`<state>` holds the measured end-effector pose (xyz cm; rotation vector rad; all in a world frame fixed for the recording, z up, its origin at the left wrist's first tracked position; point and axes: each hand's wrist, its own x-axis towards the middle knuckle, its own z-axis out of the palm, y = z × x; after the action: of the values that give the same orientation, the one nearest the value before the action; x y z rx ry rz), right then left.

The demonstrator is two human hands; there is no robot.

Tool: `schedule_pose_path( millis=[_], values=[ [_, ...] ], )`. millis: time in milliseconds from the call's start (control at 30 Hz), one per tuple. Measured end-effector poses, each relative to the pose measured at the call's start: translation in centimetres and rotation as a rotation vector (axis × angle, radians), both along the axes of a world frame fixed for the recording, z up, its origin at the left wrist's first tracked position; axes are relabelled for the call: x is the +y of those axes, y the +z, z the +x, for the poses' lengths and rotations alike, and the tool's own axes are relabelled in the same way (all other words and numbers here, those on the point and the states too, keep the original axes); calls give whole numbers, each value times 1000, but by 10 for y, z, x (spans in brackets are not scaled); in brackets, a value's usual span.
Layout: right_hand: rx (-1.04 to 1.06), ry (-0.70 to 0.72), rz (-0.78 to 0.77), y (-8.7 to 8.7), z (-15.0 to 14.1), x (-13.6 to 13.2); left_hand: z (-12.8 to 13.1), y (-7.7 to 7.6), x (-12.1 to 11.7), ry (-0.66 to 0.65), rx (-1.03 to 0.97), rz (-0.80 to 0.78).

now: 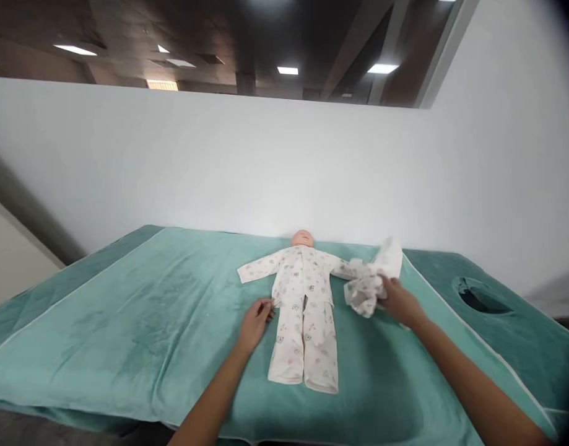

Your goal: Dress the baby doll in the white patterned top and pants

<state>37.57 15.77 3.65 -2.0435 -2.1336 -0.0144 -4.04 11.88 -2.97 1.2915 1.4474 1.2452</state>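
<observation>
A baby doll (302,238) lies on its back, dressed in a white printed baby shirt (293,272) and matching baby trousers (288,347). Its sleeves stretch out to both sides, and the trouser legs point towards me. My left hand (256,322) is at the shirt's lower left corner, its fingers closed on the hem. To the right of the doll, my right hand (402,301) grips a crumpled white printed cloth (365,288), held beside the doll's right-hand sleeve and covering that sleeve's end. Whether the cloth is a garment cannot be made out.
A light green sheet (126,322) with some creases and darker patches covers the padded bed (451,272). On the right the bed has a dark oval hole (482,300). Behind it rises a white wall (219,161), with a wide window opening (247,43) above.
</observation>
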Motion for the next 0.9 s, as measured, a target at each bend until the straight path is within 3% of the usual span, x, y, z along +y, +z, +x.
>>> schedule_pose_path(
  millis=[100,167,300,467,600,767,900],
  values=[
    [-102,-34,-41,-40,-7,-6,1,-2,0,16,69,18],
    [-103,-14,-53,-46,-7,-3,1,-2,-1,10,108,37],
    [-27,-24,-133,-23,-3,-4,1,-1,-3,11,105,26],
    [2,-41,-214,3,-16,-34,2,-2,1,33,107,24],
    [-61,0,-119,-1,-16,-21,-2,-15,7,23,121,13],
    [131,-43,-356,-16,4,28,-4,-24,9,26,111,9],
    [208,-25,-356,-18,10,35,-2,-18,7,44,90,15]
  ],
)
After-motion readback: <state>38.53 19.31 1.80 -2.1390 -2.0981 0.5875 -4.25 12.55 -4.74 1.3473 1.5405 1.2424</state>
